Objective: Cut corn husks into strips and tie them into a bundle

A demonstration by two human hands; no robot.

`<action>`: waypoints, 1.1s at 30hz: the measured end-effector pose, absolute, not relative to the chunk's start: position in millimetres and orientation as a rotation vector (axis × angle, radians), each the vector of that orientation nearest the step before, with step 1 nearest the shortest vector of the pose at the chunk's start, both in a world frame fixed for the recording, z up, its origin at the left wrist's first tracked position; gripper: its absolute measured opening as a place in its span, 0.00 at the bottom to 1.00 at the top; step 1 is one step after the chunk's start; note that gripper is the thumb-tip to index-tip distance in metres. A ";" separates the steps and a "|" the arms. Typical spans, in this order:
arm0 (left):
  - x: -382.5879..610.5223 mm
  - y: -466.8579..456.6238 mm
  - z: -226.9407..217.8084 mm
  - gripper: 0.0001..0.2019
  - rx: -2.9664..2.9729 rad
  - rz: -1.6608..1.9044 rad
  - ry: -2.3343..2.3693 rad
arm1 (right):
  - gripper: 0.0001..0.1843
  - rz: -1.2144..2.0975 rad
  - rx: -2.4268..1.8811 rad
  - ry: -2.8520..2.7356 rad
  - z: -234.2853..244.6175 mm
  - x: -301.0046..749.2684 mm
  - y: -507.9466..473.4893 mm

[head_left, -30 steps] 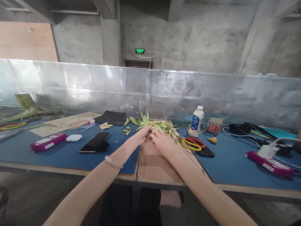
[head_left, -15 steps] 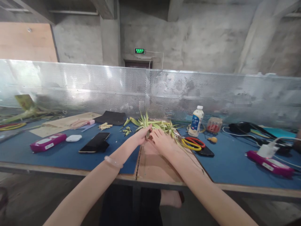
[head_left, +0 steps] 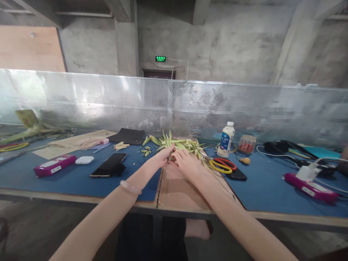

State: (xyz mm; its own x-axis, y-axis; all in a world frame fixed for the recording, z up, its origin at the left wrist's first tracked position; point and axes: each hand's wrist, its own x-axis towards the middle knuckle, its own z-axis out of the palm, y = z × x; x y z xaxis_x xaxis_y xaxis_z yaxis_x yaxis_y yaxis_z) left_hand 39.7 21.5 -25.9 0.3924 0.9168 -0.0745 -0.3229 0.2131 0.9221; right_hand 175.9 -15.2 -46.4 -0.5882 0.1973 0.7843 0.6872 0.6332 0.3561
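My left hand (head_left: pixel 164 157) is closed around a bunch of pale green leaf strips (head_left: pixel 167 139), whose pointed tips fan upward above it. Close beside it, my right hand (head_left: pixel 185 160) has its fingers bent in against the base of the same bunch; what exactly its fingertips pinch is hidden. Both hands are over the wooden board (head_left: pixel 179 190). More cut strips (head_left: pixel 190 145) lie in a loose heap just behind them. To the right rest scissors (head_left: pixel 223 165) with red and yellow handles, partly on a dark phone (head_left: pixel 238 174).
Farther right stand a bottle (head_left: pixel 226 139) and a clear jar (head_left: pixel 247 144). A purple power strip (head_left: pixel 310 188) with a white charger lies at right. On the left are a black phone (head_left: pixel 108 165), a white case (head_left: pixel 84 160) and another purple box (head_left: pixel 54 165). A perforated metal screen (head_left: pixel 116 101) closes the back.
Both hands stay in nearly the same place, with only a slight shift of the fingers. The whole view has moved a little.
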 end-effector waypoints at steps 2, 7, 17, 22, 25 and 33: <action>39.9 20.8 -25.6 0.15 0.997 0.969 0.718 | 0.07 -0.858 -0.688 -2.115 -46.4 176.2 -14.7; 37.7 21.4 -23.8 0.15 1.002 0.954 0.650 | 0.09 -0.863 -0.693 -2.086 -45.9 178.2 -15.0; 23.9 31.0 -23.1 0.15 0.985 0.844 0.515 | 0.09 -0.898 -0.669 -2.074 -41.4 181.8 -17.0; 22.1 35.5 -26.6 0.14 0.957 0.815 0.490 | 0.11 -0.962 -0.664 -2.093 -40.2 183.0 -17.7; 21.4 37.1 -27.6 0.14 0.936 0.819 0.482 | 0.12 -0.987 -0.683 -2.085 -40.2 183.0 -18.1; 17.0 39.4 -25.8 0.16 0.897 0.806 0.455 | 0.12 -0.995 -0.702 -2.095 -42.2 184.3 -13.9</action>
State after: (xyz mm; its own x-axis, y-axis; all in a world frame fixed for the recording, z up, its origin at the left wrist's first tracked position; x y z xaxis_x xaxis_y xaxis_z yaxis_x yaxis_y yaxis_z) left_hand 17.0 39.4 -25.8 0.6274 0.7783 -0.0250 -0.4232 0.3677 0.8281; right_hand 184.3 -13.9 -42.2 -0.6056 0.1687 0.7777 0.7095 0.5570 0.4317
